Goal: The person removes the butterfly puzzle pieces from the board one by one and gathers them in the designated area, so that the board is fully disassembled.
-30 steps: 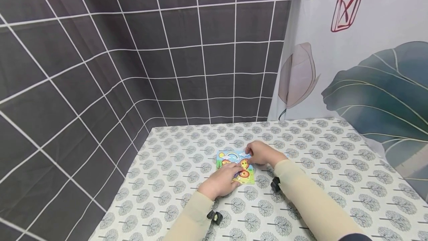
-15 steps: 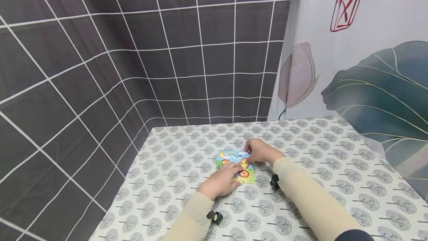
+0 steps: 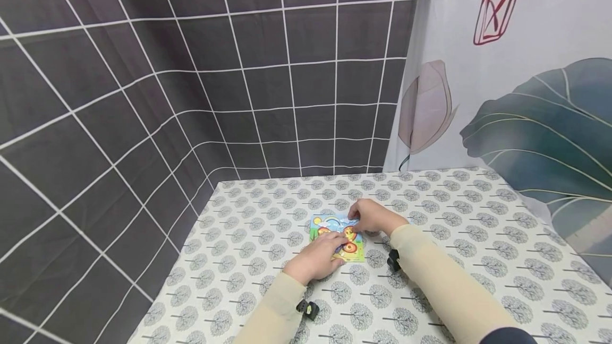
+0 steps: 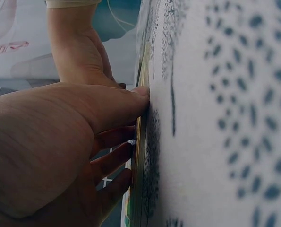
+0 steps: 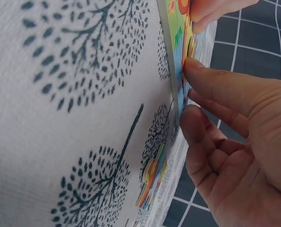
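A flat, square butterfly puzzle [image 3: 326, 221] lies on the patterned cloth, with a sun, a rainbow and a yellow-red butterfly on its face. My left hand [image 3: 317, 259] reaches over its near left part, nearly straight fingers resting on the face. The left wrist view has that thumb [image 4: 139, 97] against the puzzle's edge. At the far right corner my right hand [image 3: 373, 216] bends its fingers at the border. In the right wrist view the right thumb [image 5: 197, 71] presses the printed face, while the curled index finger [image 5: 192, 120] meets the corner. Both hands cover parts of the picture.
A small colourful piece [image 5: 152, 179] lies on the cloth beyond the puzzle's corner in the right wrist view. Dark gridded fabric [image 3: 258, 89] hangs behind and left of the table [image 3: 248, 280]; a pale curtain with leaf prints [image 3: 540, 131] hangs to the right.
My right hand shifts very slightly left and up at the far right corner. The left hand and the puzzle stay in place.
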{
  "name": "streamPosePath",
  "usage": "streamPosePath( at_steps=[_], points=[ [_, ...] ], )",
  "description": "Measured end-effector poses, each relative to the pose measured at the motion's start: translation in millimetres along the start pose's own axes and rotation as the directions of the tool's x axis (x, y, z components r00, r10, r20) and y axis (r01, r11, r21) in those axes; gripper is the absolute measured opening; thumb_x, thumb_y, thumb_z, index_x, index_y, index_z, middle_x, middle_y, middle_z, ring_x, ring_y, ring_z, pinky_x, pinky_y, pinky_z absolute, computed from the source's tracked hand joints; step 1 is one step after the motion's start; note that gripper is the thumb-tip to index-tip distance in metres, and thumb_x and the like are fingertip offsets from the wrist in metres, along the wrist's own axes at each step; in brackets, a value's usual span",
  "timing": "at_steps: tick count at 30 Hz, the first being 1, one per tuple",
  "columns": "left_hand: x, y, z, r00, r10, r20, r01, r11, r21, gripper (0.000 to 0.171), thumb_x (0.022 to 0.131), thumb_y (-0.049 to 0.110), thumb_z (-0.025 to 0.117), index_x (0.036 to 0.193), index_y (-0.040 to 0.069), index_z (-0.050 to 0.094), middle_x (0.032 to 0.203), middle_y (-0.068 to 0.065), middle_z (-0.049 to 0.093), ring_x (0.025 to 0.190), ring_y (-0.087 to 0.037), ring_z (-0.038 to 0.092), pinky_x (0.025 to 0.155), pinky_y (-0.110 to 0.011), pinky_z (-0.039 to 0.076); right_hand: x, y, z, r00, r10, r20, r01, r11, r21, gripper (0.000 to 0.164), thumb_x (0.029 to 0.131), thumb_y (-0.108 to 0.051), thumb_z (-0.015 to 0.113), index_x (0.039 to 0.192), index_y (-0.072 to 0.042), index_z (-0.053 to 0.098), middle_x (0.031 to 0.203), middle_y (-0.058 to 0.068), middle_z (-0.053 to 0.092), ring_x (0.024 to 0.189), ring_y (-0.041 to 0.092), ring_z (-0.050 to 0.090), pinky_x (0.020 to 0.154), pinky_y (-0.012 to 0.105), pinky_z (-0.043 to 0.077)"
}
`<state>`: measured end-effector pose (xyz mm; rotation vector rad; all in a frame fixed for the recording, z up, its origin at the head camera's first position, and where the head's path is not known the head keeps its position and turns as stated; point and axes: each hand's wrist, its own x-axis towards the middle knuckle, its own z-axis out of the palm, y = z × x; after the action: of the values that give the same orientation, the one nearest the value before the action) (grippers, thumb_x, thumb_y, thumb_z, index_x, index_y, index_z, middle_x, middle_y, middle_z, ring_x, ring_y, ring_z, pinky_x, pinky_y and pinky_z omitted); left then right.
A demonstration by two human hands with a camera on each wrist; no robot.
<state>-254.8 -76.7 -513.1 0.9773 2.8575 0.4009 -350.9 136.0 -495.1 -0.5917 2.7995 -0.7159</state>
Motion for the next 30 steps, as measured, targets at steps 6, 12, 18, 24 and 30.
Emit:
streamPosePath(
  at_steps=[6, 12, 18, 24, 30],
  points=[
    [0.1, -0.8, 0.8, 1.000, -0.003, 0.008, 0.003, 1.000, -0.014, 0.057, 0.102, 0.030, 0.069, 0.154, 0.016, 0.052, 0.158, 0.000, 0.048, 0.148, -0.020, 0.042, 0.123, -0.038, 0.036, 1, 1, -1, 0.999, -0.027, 0.016, 0.028, 0.999, -0.021, 0.027, 0.077, -0.013, 0.092, 0.099, -0.012, 0.077, 0.091, -0.004, 0.067, 0.086, 0.013, 0.062, 0.089, 0.039, 0.058],
    [1.7, -2.7, 2.0, 1.000, 0.018, -0.003, -0.018, 1.000, 0.005, 0.057, 0.102, 0.030, 0.069, 0.154, 0.016, 0.052, 0.156, 0.001, 0.049, 0.146, -0.019, 0.044, 0.123, -0.036, 0.036, 3, -2, -7, 0.996, -0.037, 0.077, 0.039, 0.999, -0.029, 0.027, 0.078, -0.012, 0.091, 0.098, -0.012, 0.073, 0.090, -0.001, 0.064, 0.083, 0.015, 0.058, 0.083, 0.035, 0.055],
    [1.6, -3.3, 2.6, 1.000, 0.018, 0.001, -0.018, 1.000, 0.003, 0.057, 0.102, 0.031, 0.069, 0.154, 0.016, 0.052, 0.157, 0.000, 0.049, 0.147, -0.019, 0.043, 0.123, -0.037, 0.036, 2, -5, -10, 0.993, -0.015, 0.115, 0.017, 1.000, -0.011, 0.030, 0.075, -0.015, 0.092, 0.095, -0.010, 0.070, 0.091, 0.001, 0.064, 0.081, 0.017, 0.058, 0.080, 0.035, 0.055],
    [1.9, -3.0, 2.4, 1.000, 0.018, 0.002, -0.018, 1.000, -0.005, 0.057, 0.102, 0.030, 0.069, 0.155, 0.017, 0.052, 0.157, 0.000, 0.049, 0.147, -0.019, 0.043, 0.123, -0.037, 0.036, 2, -4, -9, 0.997, 0.009, 0.080, -0.012, 0.999, 0.039, 0.033, 0.071, -0.014, 0.094, 0.093, -0.009, 0.069, 0.090, 0.003, 0.063, 0.080, 0.018, 0.057, 0.075, 0.032, 0.055],
    [1.8, -2.4, 1.8, 1.000, 0.019, 0.002, -0.019, 1.000, 0.004, 0.057, 0.102, 0.030, 0.069, 0.155, 0.017, 0.051, 0.157, 0.001, 0.049, 0.146, -0.019, 0.043, 0.122, -0.038, 0.037, 1, -1, -8, 0.999, 0.017, 0.047, -0.021, 0.996, 0.081, 0.033, 0.069, -0.013, 0.094, 0.091, -0.009, 0.069, 0.087, 0.004, 0.064, 0.078, 0.017, 0.058, 0.071, 0.030, 0.055]
  ],
)
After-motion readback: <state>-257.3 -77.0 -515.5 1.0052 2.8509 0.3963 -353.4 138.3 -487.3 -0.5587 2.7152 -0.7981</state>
